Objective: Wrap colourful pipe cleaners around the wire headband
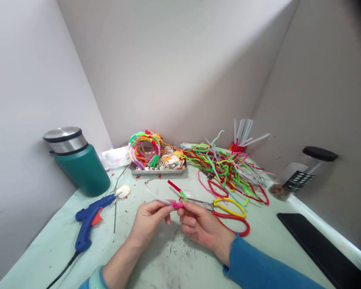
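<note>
My left hand (152,220) and my right hand (198,225) meet over the table, both pinched on a thin white hairband (156,195) partly wrapped in pink pipe cleaner (177,205). A red and green pipe cleaner piece (177,188) sticks up from the pinch, away from me. Scissors with yellow and red handles (228,210) lie just right of my right hand.
A blue glue gun (90,218) lies at the left, its tip on a white shell (124,191). Behind it stands a green flask (78,162). A metal tray (158,169) holds shells and wrapped hairbands. A pipe cleaner heap (228,166), a glass jar (301,174) and a black pad (319,245) are at the right.
</note>
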A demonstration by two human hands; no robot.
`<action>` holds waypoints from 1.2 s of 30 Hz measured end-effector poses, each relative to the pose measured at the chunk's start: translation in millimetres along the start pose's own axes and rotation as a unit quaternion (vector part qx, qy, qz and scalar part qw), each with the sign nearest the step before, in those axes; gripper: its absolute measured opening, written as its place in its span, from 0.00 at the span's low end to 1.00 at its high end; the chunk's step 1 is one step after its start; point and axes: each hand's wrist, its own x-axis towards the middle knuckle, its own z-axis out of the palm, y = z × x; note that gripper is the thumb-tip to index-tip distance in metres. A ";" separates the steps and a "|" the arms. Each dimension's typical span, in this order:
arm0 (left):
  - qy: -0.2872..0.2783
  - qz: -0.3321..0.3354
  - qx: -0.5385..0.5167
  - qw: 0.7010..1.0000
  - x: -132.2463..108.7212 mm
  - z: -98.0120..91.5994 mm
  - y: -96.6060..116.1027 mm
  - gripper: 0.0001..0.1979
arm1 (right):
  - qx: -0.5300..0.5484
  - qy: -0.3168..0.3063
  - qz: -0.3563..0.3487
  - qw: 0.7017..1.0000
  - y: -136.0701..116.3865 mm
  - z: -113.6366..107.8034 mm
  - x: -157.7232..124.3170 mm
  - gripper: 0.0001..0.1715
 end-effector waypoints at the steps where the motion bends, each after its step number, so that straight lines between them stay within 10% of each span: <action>1: -0.001 0.002 0.002 1.000 0.0 0.0 0.1 0.08 | -0.007 0.001 -0.005 1.000 0.0 0.4 0.0 0.07; 16: -0.016 0.003 -0.041 0.999 1.3 -3.1 -3.9 0.07 | -0.156 0.017 -0.140 0.978 3.8 6.3 -2.4 0.10; 36: -0.025 -0.013 -0.002 1.000 1.7 -2.9 -3.1 0.11 | -0.149 0.033 -0.138 0.979 2.7 6.2 -1.6 0.11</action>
